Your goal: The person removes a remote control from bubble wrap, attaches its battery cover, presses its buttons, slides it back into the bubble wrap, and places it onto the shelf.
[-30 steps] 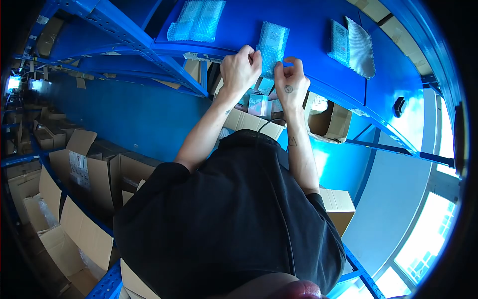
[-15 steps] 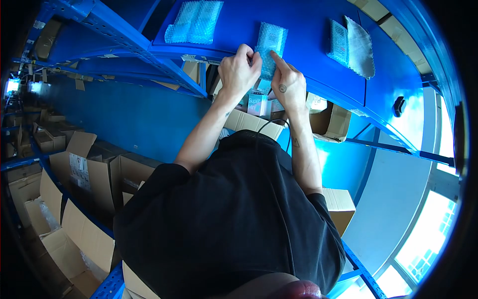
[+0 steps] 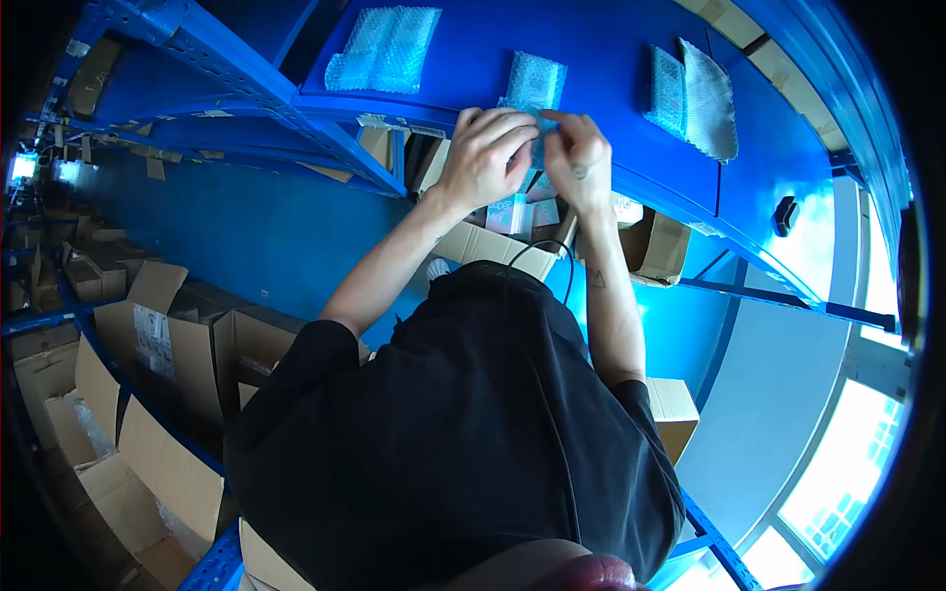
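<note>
Left hand [image 3: 485, 160]: we bend its fingers over the near part of the middle packet [image 3: 537, 81]; pinch or not, we cannot tell.
Right hand [image 3: 581, 165]: index finger stretched to the packet; thumb contact we cannot tell.
Blue surface [image 3: 601, 69]: wrapped bundle [image 3: 397, 47] at left, side packet [image 3: 668, 89] at right.
Below: small boxes [image 3: 507, 214], partly hidden by our hands.
Middle packet: between our hands, its far part beyond our fingertips.

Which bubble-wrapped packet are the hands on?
The middle bubble-wrapped packet, at the shelf's near edge; the left and right ones lie untouched.
</note>
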{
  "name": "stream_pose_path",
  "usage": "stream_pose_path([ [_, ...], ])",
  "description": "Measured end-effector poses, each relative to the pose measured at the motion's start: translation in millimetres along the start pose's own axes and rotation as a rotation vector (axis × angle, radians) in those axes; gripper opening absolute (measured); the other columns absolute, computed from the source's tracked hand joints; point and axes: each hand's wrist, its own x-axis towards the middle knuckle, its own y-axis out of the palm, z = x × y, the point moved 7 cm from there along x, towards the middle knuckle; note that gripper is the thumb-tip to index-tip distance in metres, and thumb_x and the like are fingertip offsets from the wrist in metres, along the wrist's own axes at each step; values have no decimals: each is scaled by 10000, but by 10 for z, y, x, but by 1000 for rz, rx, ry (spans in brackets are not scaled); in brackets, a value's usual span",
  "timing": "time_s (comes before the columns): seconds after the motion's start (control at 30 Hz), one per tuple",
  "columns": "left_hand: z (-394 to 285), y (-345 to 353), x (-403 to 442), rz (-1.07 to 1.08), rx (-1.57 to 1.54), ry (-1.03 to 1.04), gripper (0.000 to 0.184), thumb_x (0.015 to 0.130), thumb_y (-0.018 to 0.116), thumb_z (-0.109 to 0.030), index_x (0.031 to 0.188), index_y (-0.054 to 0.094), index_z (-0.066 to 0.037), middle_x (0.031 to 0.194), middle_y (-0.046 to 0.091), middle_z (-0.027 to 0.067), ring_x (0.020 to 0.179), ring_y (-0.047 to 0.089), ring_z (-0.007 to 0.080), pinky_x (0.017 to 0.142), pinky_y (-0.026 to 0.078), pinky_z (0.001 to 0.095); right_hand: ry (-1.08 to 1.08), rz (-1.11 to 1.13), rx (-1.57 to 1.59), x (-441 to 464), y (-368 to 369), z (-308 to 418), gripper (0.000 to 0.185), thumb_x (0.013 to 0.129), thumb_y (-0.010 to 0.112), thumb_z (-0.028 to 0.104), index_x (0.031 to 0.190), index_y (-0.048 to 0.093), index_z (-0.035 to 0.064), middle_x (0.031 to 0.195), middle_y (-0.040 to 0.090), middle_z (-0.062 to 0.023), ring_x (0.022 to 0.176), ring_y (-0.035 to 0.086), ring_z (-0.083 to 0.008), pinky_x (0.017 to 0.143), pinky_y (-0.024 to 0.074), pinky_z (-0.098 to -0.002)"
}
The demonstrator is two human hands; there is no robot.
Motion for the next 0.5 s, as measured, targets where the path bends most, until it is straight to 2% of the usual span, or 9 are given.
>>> stream_pose_path([
  [0.07,13,-18,-5,-2,26,-15,171,722,658,-26,889,678,-58,972,684,33,919,627,186,765,393,325,32,-18,94,84,30,-22,250,813,628,81,1042,715,29,688,632,-80,504,516,-140,473,413,-270],
  [0.2,20,0,-9,0,9,-28,175,719,652,-14,883,681,-65,980,688,28,922,629,187,789,384,342,323,67,91,266,86,-105,181,800,670,127,906,731,-7,703,622,-80,522,509,-143,471,404,-249],
  [0.37,22,1,-4,-5,1,-34,159,719,649,-13,866,675,-70,977,693,27,927,630,182,787,387,339,423,184,257,390,253,-162,221,822,695,202,855,718,-15,727,641,-43,596,491,-96,521,385,-212],
  [0.5,30,-3,-9,-15,-12,-33,157,718,648,-10,860,674,-74,967,694,25,924,631,179,785,388,340,441,133,473,465,312,-247,157,823,687,145,851,723,-5,728,636,-41,592,497,-96,526,400,-210],
])
